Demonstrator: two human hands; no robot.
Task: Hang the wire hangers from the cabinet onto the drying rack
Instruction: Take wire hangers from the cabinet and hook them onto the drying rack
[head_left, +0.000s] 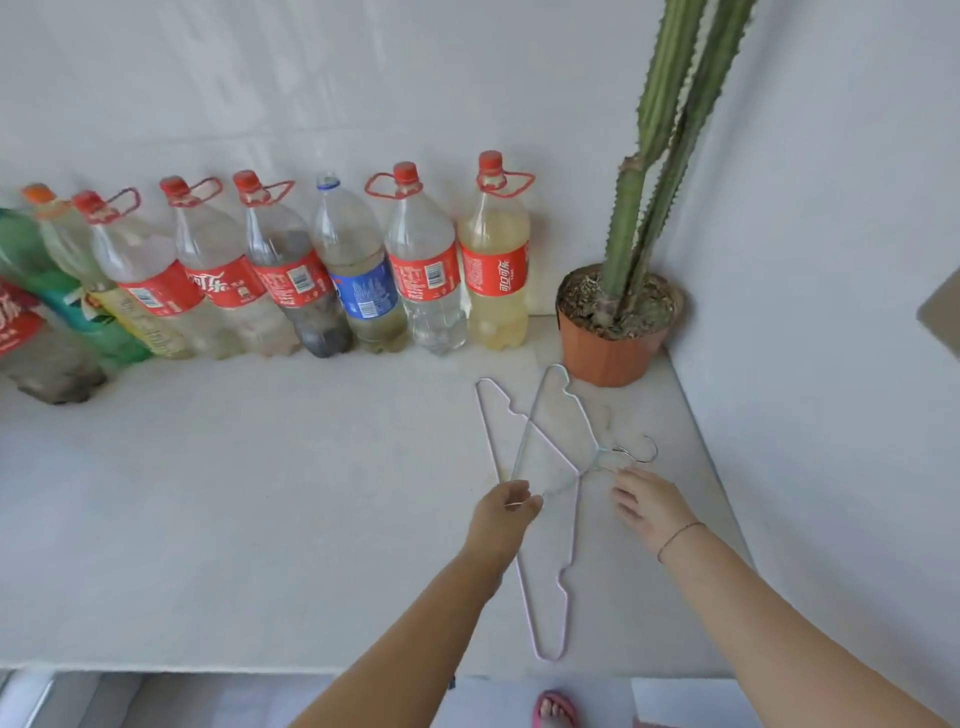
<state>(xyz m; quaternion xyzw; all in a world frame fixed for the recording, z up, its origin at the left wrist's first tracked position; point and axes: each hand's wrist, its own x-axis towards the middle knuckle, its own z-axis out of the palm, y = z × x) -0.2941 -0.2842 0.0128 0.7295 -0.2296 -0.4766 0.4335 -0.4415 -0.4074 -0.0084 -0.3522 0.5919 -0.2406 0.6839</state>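
Pinched wire hangers (575, 525) w/ L hand (506, 506) nr cabinet's (311, 493) right edge; held R hand (647, 506) flat by hooks (626, 453). Prob. needed hooks gathered before lifting.

White walls (363, 78) — pale countertop (208, 519)

- Bare left forearm (421, 639) and right forearm (758, 623), uncovered down to the frame's lower edge.
- Thin dark cord bracelet (680, 538) looped once round the wrist behind the right hand (647, 506).
- Left hand (501, 512) bare.
- Pink open-toed sandal (556, 709) on one foot, toes showing.
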